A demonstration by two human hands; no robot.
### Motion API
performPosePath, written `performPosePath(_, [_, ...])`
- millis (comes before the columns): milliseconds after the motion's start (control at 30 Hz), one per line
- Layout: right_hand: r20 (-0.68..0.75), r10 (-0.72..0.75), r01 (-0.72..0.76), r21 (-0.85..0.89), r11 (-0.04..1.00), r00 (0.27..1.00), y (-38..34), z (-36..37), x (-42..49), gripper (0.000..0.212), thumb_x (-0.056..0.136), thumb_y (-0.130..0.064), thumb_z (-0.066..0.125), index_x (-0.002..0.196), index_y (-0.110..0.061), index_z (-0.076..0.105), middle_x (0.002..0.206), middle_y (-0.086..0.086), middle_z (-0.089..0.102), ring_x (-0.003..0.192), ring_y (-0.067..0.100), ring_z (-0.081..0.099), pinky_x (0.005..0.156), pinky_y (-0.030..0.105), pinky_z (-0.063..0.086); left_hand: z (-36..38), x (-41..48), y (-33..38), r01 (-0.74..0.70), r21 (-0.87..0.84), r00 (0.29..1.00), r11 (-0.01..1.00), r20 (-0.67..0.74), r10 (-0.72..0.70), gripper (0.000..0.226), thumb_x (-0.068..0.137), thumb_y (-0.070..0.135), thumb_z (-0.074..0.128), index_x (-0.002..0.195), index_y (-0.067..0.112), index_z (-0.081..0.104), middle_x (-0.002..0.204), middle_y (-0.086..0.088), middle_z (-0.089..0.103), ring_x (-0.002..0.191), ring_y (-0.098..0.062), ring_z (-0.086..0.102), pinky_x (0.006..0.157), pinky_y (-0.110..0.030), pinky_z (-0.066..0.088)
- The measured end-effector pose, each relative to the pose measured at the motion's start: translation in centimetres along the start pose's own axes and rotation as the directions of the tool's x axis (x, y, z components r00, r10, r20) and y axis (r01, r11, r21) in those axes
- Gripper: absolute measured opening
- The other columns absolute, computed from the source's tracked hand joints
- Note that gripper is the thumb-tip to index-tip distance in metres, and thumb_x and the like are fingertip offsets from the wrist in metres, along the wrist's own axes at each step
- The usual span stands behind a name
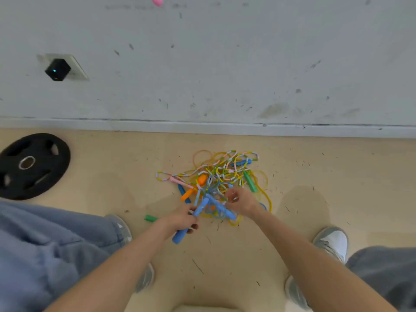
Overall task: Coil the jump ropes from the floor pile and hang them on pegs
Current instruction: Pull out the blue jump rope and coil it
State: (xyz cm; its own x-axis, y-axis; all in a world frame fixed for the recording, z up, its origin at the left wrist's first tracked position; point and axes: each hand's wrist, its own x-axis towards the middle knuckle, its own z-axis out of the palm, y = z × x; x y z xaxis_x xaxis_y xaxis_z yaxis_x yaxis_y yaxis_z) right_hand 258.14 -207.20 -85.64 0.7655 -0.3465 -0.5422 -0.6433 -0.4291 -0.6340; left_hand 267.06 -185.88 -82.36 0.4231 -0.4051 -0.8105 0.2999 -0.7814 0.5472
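Over the rope pile (221, 174), left hand (182, 218) holds a blue handle (180, 237); right hand (242, 200) curled, maybe pinching. Pull slow, w/o yanking.

Matt plastic rope handles (190, 221), beaded cords (225, 170), scuffed painted wall (225, 64), smooth floor (112, 188).

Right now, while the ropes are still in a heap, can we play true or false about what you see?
1. The left hand holds a blue grip. True.
2. A black weight plate lies on the floor, left of the rope pile. True.
3. The rope pile hangs on a peg. False: it lies on the floor.
4. The right hand rests on the weight plate. False: it reaches into the rope pile.
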Motion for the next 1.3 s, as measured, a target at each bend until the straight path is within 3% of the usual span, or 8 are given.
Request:
performPosePath(200, [0.172, -0.023, 0.066, -0.245, 0.967, 0.985, 0.9, 3.5, 0.2, 0.056, 0.095, -0.014, 0.066, 0.148, -0.021, 0.051, 0.148, 0.005, 0.055, 0.134, 0.025, 0.055, 0.107, 0.035, 0.046, -1.7, -0.1, -1.3, 0.087, -0.033, 0.992, 0.996, -0.089, -0.089, 0.03, 0.099, -0.001, 0.053, 0.124, 0.013, 0.043, 0.095, -0.014, 0.063, 0.061, -0.018, 0.056, 0.053, -0.03, 0.049])
performPosePath(400, [-0.35, 0.056, -0.104, -0.121, 0.987, 0.935, 2.5, 5.2, 1.1, 0.031, 0.097, -0.026, 0.068, 0.117, -0.011, 0.051, 0.121, 0.009, 0.058, 0.108, 0.037, 0.062, 0.073, 0.039, 0.043, -2.0, 1.7, -3.8, -0.098, -0.329, 0.946, 0.939, -0.324, -0.015, 0.021, 0.108, 0.019, 0.044, 0.111, 0.008, 0.062, 0.071, -0.003, 0.052, 0.051, -0.014, 0.043, 0.048, -0.029, 0.042])
performPosePath(567, [-0.22, 0.103, -0.154, -0.227, 0.962, 0.97, 3.2, 5.3, 2.9, 0.031, 0.096, -0.043, 0.068, 0.107, -0.015, 0.063, 0.117, 0.005, 0.063, 0.115, 0.029, 0.058, 0.088, 0.04, 0.05, -2.5, 0.9, -2.8, -0.242, -0.435, 0.928, 0.867, -0.364, 0.077, 0.01, 0.108, 0.017, 0.052, 0.105, 0.009, 0.059, 0.083, -0.007, 0.066, 0.065, -0.02, 0.061, 0.054, -0.033, 0.06])
performPosePath(800, [-0.273, 0.077, -0.09, -0.035, 0.995, 0.959, 0.6, 4.4, 3.5, 0.034, 0.078, -0.042, 0.082, 0.088, -0.018, 0.06, 0.083, -0.002, 0.066, 0.079, 0.02, 0.063, 0.069, 0.037, 0.048, -6.4, -0.6, 4.0, -0.424, -0.6, 0.889, 0.679, -0.421, 0.182, 0.011, 0.106, 0.015, 0.053, 0.097, 0.01, 0.057, 0.071, -0.003, 0.052, 0.044, -0.01, 0.037, 0.039, -0.022, 0.033])
performPosePath(967, [-0.256, 0.116, 0.02, 0.472, 0.881, 0.96, -5.3, -1.4, 3.8, 0.021, 0.096, -0.018, 0.068, 0.108, -0.002, 0.064, 0.086, 0.017, 0.068, 0.066, 0.02, 0.061, 0.069, 0.043, 0.058, -9.0, -5.6, 10.2, -0.537, -0.559, 0.844, 0.632, -0.356, 0.402, 0.028, 0.107, 0.035, 0.052, 0.114, 0.013, 0.068, 0.062, 0.007, 0.039, 0.045, -0.007, 0.026, 0.039, -0.019, 0.023])
performPosePath(1033, [-0.227, 0.116, 0.034, 0.565, 0.825, 0.967, -8.3, -5.7, 3.4, 0.024, 0.103, -0.014, 0.054, 0.111, 0.005, 0.064, 0.072, 0.013, 0.056, 0.049, 0.018, 0.051, 0.049, 0.034, 0.049, -9.7, -8.2, 13.0, -0.591, -0.496, 0.806, 0.636, -0.338, 0.486, 0.031, 0.107, 0.036, 0.051, 0.115, 0.013, 0.07, 0.062, 0.008, 0.037, 0.045, -0.006, 0.026, 0.039, -0.018, 0.023])
performPosePath(1133, [-0.183, 0.043, 0.079, 0.607, 0.79, 0.982, -13.1, -13.1, 1.0, 0.025, 0.106, -0.019, 0.047, 0.106, -0.001, 0.065, 0.064, 0.005, 0.044, 0.036, 0.012, 0.037, 0.037, 0.021, 0.029, -11.0, -12.3, 17.4, -0.683, -0.375, 0.73, 0.628, -0.312, 0.608, 0.033, 0.107, 0.038, 0.051, 0.117, 0.013, 0.071, 0.064, 0.006, 0.038, 0.047, -0.009, 0.026, 0.04, -0.019, 0.024])
performPosePath(1300, [-0.337, -0.143, 0.286, 0.425, 0.859, 0.931, -20.0, -25.0, -5.0, 0.024, 0.105, -0.027, 0.056, 0.101, -0.007, 0.07, 0.068, 0.003, 0.049, 0.045, 0.013, 0.042, 0.042, 0.022, 0.036, -14.4, -17.6, 23.8, -0.784, -0.29, 0.62, 0.549, -0.334, 0.71, 0.029, 0.104, 0.034, 0.048, 0.11, 0.019, 0.073, 0.066, 0.005, 0.042, 0.048, -0.011, 0.03, 0.041, -0.02, 0.028])
